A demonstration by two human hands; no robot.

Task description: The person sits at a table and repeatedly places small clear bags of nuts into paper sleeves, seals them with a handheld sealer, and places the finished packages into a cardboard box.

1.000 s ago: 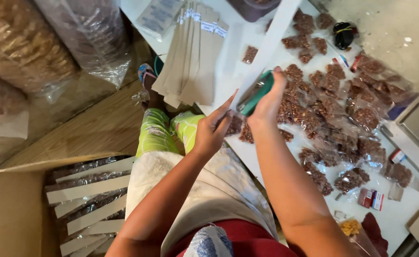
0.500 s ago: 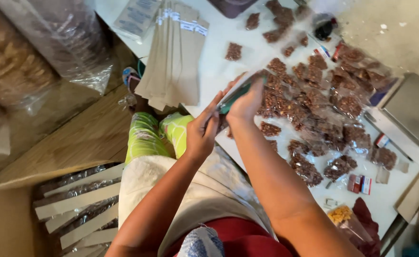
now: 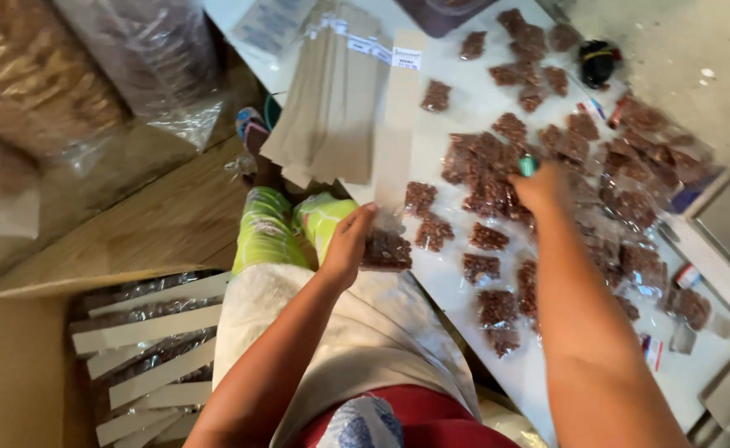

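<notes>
Ahead of my right hand (image 3: 543, 189) the white table (image 3: 472, 104) is crowded with small clear packets of brown pieces (image 3: 497, 174), leaving only narrow bare strips between them. A stack of brown paper strips (image 3: 332, 108) blocks the table's near-left part. My left hand (image 3: 350, 242) sits at the table edge beside it, over my lap.
</notes>
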